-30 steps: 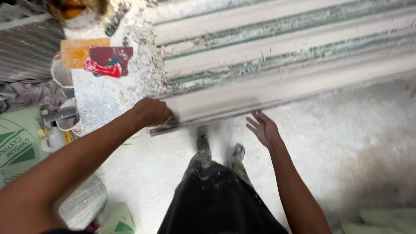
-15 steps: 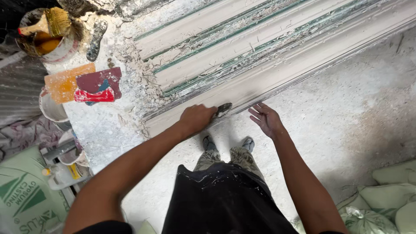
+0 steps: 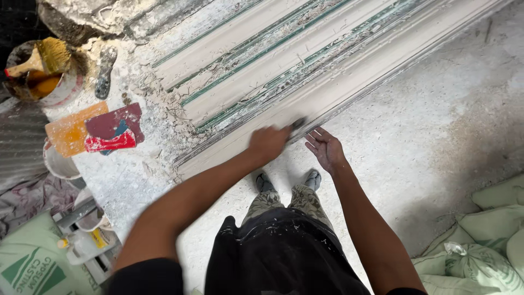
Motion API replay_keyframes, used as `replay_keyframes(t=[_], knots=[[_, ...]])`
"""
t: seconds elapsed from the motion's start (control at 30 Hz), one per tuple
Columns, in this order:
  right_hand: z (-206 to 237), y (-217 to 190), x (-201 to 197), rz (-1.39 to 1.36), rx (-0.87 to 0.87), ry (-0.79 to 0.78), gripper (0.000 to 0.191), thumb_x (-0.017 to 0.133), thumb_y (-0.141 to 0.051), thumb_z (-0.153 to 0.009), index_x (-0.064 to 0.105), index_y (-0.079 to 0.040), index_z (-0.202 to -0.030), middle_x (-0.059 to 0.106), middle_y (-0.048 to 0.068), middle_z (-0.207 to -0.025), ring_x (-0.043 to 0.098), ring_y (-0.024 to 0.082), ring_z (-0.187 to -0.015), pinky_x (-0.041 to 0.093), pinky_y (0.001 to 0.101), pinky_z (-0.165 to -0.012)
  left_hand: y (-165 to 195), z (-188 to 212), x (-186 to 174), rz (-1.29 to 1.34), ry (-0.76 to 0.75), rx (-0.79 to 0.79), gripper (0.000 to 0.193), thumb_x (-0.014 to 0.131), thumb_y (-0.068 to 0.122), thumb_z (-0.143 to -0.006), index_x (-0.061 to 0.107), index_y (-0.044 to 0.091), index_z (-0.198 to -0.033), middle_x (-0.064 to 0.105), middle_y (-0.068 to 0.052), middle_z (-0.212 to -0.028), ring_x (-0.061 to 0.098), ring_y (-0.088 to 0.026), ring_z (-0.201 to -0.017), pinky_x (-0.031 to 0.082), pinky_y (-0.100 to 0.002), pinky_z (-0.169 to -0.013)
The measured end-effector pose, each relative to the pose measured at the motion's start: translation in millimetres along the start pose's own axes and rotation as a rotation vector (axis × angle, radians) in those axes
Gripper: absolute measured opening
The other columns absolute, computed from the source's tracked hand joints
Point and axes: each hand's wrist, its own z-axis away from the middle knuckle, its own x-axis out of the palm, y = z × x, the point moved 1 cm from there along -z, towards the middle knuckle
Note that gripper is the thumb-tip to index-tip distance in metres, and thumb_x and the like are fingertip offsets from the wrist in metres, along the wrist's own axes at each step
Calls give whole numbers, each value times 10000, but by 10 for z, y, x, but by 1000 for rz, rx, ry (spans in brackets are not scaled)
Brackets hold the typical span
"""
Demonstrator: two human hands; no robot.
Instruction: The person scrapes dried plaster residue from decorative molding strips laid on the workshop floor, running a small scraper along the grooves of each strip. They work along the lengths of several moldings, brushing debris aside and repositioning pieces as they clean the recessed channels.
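left hand [image 3: 268, 143]: closed around a small dark tool [image 3: 297, 123], only the tip of which is seen past the knuckles; the hand is blurred, so the kind of tool cannot be told.
right hand [image 3: 326, 148]: open and empty, fingers spread, palm turned up just right of the grip, close to the tool tip but not touching it.
worked piece: a long pale plaster moulding [image 3: 349, 82] is laid slantwise on the floor; the tool is pressed to its near edge, directly under the grip.
change: since a second ago the gripping hand is found further right along the moulding's near edge, and the open hand is kept just ahead of it; the moulding itself is not shifted.
meaning: it is judged that the edge is being scraped or smoothed in strokes running up the length, with a long stretch beyond the grip left to cover.
left of the grip: crumbled plaster, an orange scraper [image 3: 70, 130] and a red-and-maroon scraper [image 3: 113, 130] are seen well apart from it.
far left: a tub with a brush [image 3: 46, 57] in it, and a green-printed sack [image 3: 30, 262] below.
below the grip: two feet and a spattered dark apron [image 3: 284, 251].
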Motion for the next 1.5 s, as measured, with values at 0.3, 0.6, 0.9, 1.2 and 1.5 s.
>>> replay_keyframes(t=[0.3, 0.6, 0.9, 1.2, 1.5], knots=[[79, -84, -28, -58, 46, 6, 636, 371, -217, -1039, 188, 60, -1581, 395, 277, -1565, 463, 383, -1425, 398, 490, -1179, -522, 1147, 61, -170, 113, 233, 451, 562, 160, -983, 477, 46, -1412, 696, -153, -1182, 719, -310, -840, 583, -435, -579], [53, -71, -34, -143, 86, -1, 641, 280, -334, -1065, 248, 50, -1577, 437, 261, -1550, 487, 399, -1408, 394, 511, -1182, -252, 1045, 67, -175, 244, 337, 536, 578, 9, -747, 595, 76, -1279, 767, -151, -1121, 739, -273, -651, 578, -452, -470], [140, -251, -21, -206, 149, 5, 822, 151, -619, -1029, 278, -35, -1594, 411, 198, -1580, 438, 415, -1413, 342, 608, -1143, 957, -1028, 82, -173, 166, 254, 113, 646, 120, -848, 752, 87, -828, 753, -88, -858, 759, -256, -835, 604, -422, -665], [-176, -1057, -756, -131, 68, 16, 856, 177, -671, -962, 61, -146, -1628, 253, 222, -1652, 325, 469, -1493, 332, 660, -1162, -106, 886, -203, -384, -213, 158, 495, 548, 131, -916, 456, -14, -1380, 701, -168, -974, 719, -302, -628, 586, -454, -467], [-792, -1653, -1325, -86, 164, -259, 960, 81, -769, -967, 131, -119, -1671, 304, 226, -1663, 297, 444, -1526, 297, 577, -1192, 1942, -2944, 235, -327, 16, 220, 136, 655, 182, -866, 762, 143, -940, 764, -71, -965, 764, -244, -871, 617, -421, -687]])
